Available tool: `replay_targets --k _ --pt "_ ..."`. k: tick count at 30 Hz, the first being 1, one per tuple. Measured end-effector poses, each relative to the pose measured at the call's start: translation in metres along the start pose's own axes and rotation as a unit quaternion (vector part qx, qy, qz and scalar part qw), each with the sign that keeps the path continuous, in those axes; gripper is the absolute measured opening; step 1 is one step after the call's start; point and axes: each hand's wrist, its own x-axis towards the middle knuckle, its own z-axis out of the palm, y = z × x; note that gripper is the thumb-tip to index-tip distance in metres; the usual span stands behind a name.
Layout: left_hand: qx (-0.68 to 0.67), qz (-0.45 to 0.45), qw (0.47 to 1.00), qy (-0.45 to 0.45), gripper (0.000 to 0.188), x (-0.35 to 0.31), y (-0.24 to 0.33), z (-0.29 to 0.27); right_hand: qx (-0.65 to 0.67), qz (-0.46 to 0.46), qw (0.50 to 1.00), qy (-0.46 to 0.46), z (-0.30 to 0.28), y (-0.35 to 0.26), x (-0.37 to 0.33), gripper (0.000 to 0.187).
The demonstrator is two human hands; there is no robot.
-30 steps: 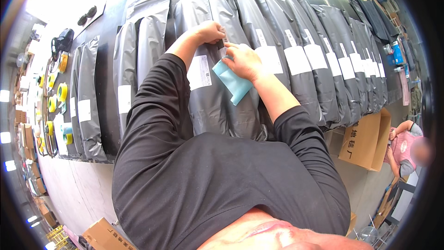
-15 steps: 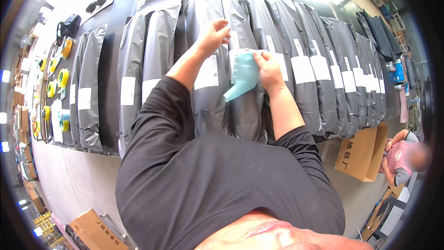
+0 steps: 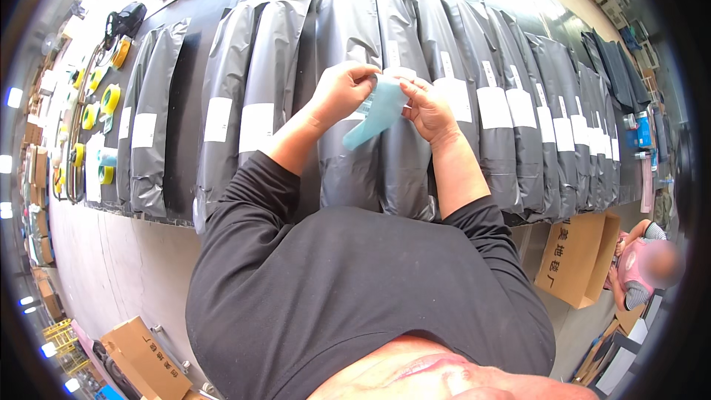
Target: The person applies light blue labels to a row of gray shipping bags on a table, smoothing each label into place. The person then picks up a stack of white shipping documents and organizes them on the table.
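A pale blue-green strip, like label backing paper (image 3: 375, 112), hangs between my two hands above the grey plastic-wrapped packages. My left hand (image 3: 343, 94) pinches its upper left edge between thumb and forefinger. My right hand (image 3: 431, 111) is closed on its upper right corner, fingers bent. A small white piece (image 3: 400, 73) shows at the top of the strip between my fingertips; whether it is joined to the strip I cannot tell. Directly below lie two long grey packages, one of them a grey bag (image 3: 348, 26) partly hidden by my left hand.
Several long grey packages with white labels (image 3: 495, 107) lie side by side on the dark table (image 3: 178, 163). Tape rolls (image 3: 109, 98) hang at the left. An open cardboard box (image 3: 574, 259) stands beyond the table's right front edge, near a person in pink (image 3: 635, 267).
My left hand has come down to the strip and taken hold of its upper edge. The strip has shifted slightly left, and the whole view has shifted a little.
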Motion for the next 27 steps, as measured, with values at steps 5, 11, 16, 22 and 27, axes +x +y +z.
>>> replay_targets --k 5,11,16,22,27 --pt "-0.321 -0.151 0.935 -0.025 0.027 -0.021 -0.019 -0.004 -0.037 -0.019 0.999 -0.016 0.012 0.013 0.002 0.024" --pt "-0.35 -0.152 0.924 0.035 0.024 -0.031 -0.01 -0.007 -0.073 -0.078 0.994 -0.027 0.029 0.031 0.016 0.013" --pt "-0.441 -0.182 0.878 0.047 0.018 -0.034 -0.028 -0.02 -0.097 -0.062 0.993 -0.007 0.042 0.048 0.024 0.02" --pt "-0.387 -0.224 0.894 0.012 0.01 -0.016 -0.042 -0.065 -0.4 0.01 0.915 -0.057 0.076 0.025 0.0 0.026" --pt "-0.163 -0.268 0.942 -0.122 0.01 0.044 -0.083 -0.101 -0.535 -0.178 0.817 -0.121 0.086 0.034 0.013 0.025"
